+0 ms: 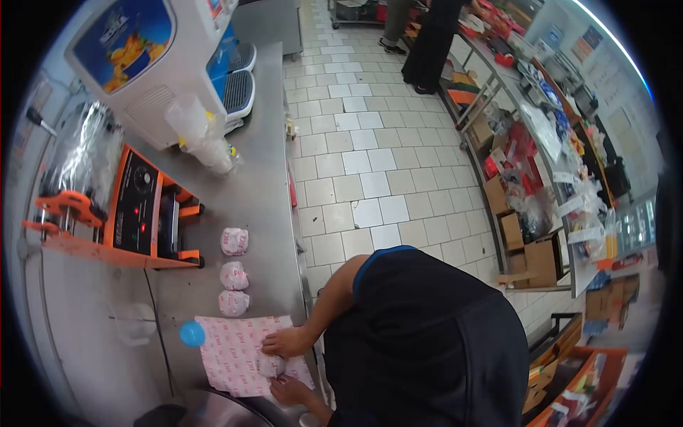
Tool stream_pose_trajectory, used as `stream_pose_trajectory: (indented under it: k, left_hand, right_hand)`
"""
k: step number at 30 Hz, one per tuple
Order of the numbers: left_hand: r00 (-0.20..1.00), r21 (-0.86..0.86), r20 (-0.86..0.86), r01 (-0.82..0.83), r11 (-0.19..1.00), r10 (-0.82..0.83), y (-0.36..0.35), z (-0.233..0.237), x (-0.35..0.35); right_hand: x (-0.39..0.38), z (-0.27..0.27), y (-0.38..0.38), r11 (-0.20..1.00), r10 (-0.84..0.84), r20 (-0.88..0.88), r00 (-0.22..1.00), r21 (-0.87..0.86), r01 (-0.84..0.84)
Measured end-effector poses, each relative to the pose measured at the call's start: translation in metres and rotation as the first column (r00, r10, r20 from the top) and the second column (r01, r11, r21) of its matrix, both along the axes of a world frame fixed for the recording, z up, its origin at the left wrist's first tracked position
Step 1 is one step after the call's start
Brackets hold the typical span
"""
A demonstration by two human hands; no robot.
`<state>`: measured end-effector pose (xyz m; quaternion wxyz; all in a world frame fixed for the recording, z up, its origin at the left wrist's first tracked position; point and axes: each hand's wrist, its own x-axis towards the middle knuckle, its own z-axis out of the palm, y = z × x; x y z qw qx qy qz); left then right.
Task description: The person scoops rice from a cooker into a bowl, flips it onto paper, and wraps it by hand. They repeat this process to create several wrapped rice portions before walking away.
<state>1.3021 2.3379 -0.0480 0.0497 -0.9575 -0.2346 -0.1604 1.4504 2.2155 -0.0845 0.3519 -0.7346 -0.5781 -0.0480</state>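
Observation:
A sheet of white paper with pink "RICE" print (231, 349) lies spread on the steel counter. On its right part sits a small round bundle wrapped in similar paper (270, 366), between my hands. My right hand (284, 341) curls its fingers on the paper at the bundle's upper side. At the lower side, my left hand (290, 391) pinches the bundle's paper; some fingertips are hidden. Three finished-looking paper bundles stand in a row above the sheet: a top one (234, 241), a middle one (234, 275) and a lower one (233, 303).
A blue round object (191, 333) touches the sheet's left corner. An orange sealing machine (135, 206) with film and a white dispenser (156, 92) stand along the counter (267, 178). Plastic-wrapped cups (206, 135) lie by the dispenser. Two people stand far off beside a loaded shelf (498, 107).

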Motion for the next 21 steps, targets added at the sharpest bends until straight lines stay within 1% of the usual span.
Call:
stream_pose_trajectory:
  k: [1,2,3,4,5,6,7,8,9,10,11,12,13,14,15,16,17,18,19,20,21]
  left_hand:
    - [0.998,-0.114,0.061,-0.019,0.993,0.026,-0.003,0.002,0.003]
    - [0.998,-0.121,0.061,-0.014,0.993,0.022,-0.009,0.004,0.001]
    - [0.995,-0.197,0.085,-0.036,0.980,0.054,-0.013,0.019,0.005]
    - [0.991,-0.264,0.109,-0.048,0.963,0.080,-0.013,0.034,0.015]
    - [0.991,-0.260,0.113,-0.038,0.965,0.070,-0.016,0.044,0.026]
    - [0.971,-0.226,0.238,0.045,0.973,0.011,-0.021,0.053,0.038]
    - [0.933,-0.184,0.357,0.118,0.976,-0.045,-0.027,0.063,0.049]
    - [0.933,-0.180,0.357,0.114,0.977,-0.043,-0.034,0.079,0.059]
    - [0.966,-0.629,0.239,0.078,0.773,0.097,-0.042,0.097,0.072]
    - [0.984,-0.924,0.068,0.000,0.381,0.164,-0.044,0.106,0.081]
    - [0.968,-0.994,0.106,0.110,-0.004,0.226,-0.040,0.103,0.085]
    - [0.945,-0.901,0.107,0.224,-0.371,0.309,-0.029,0.096,0.085]
    - [0.959,-0.817,0.089,0.226,-0.531,0.270,-0.021,0.090,0.088]
    - [0.964,-0.712,0.075,0.231,-0.662,0.256,-0.019,0.081,0.093]
    - [0.974,-0.686,0.045,0.192,-0.701,0.223,-0.021,0.069,0.092]
    - [0.970,-0.750,-0.024,0.143,-0.646,0.243,-0.031,0.073,0.094]
    - [0.973,-0.791,-0.029,0.118,-0.601,0.228,-0.036,0.072,0.098]
    - [0.992,-0.828,0.073,0.119,-0.548,0.106,-0.039,0.061,0.101]
    - [0.998,-0.872,0.067,0.063,-0.486,0.009,-0.044,0.065,0.104]
    - [0.995,-0.943,-0.029,-0.058,-0.329,-0.090,-0.047,0.066,0.110]
    - [0.991,-0.972,-0.053,-0.079,-0.220,-0.122,-0.053,0.079,0.115]
  right_hand:
    - [-0.002,0.013,-0.001,0.998,-0.033,0.030,0.999,-0.059,0.034]
    - [-0.006,0.026,-0.006,0.990,-0.052,0.056,0.997,-0.125,0.059]
    - [-0.008,0.032,-0.002,0.990,-0.059,0.062,0.996,-0.123,0.066]
    - [-0.009,0.038,0.009,0.976,-0.208,-0.209,0.956,-0.112,0.188]
    - [-0.012,0.045,0.017,0.945,-0.327,-0.465,0.823,-0.137,0.298]
    - [0.008,0.112,-0.004,0.942,-0.334,-0.898,0.287,-0.323,0.088]
    - [0.008,0.105,-0.001,0.943,-0.333,-0.898,0.288,-0.322,0.087]
    - [0.008,0.094,0.006,0.919,-0.332,-0.923,0.194,-0.271,0.285]
    - [0.011,0.099,0.007,0.851,-0.308,-0.946,0.105,-0.224,0.476]
    - [0.019,0.101,-0.003,0.903,-0.211,-0.975,0.070,-0.167,0.396]
    - [0.028,0.089,-0.011,0.931,-0.141,-0.979,0.147,-0.081,0.357]
    - [0.032,0.070,-0.016,0.954,-0.059,-0.977,0.205,0.005,0.298]
    - [0.035,0.066,-0.030,0.965,-0.038,-0.946,0.323,0.050,0.258]
    - [0.041,0.084,-0.048,0.982,-0.157,-0.896,0.415,-0.096,0.165]
    - [0.037,0.091,-0.058,0.948,-0.288,-0.785,0.549,-0.155,0.277]
    - [0.049,0.069,-0.064,0.980,-0.143,-0.802,0.581,-0.034,0.195]
    - [0.051,0.088,-0.081,0.987,-0.064,-0.826,0.560,0.033,0.160]
    - [0.054,0.109,-0.095,0.992,-0.116,-0.939,0.323,-0.097,0.074]
    - [0.056,0.117,-0.108,0.988,-0.143,-0.919,0.368,-0.110,0.109]
    - [0.062,0.129,-0.120,0.979,-0.205,-0.900,0.386,-0.179,0.102]
    - [0.067,0.135,-0.129,0.964,-0.266,-0.876,0.403,-0.242,0.111]
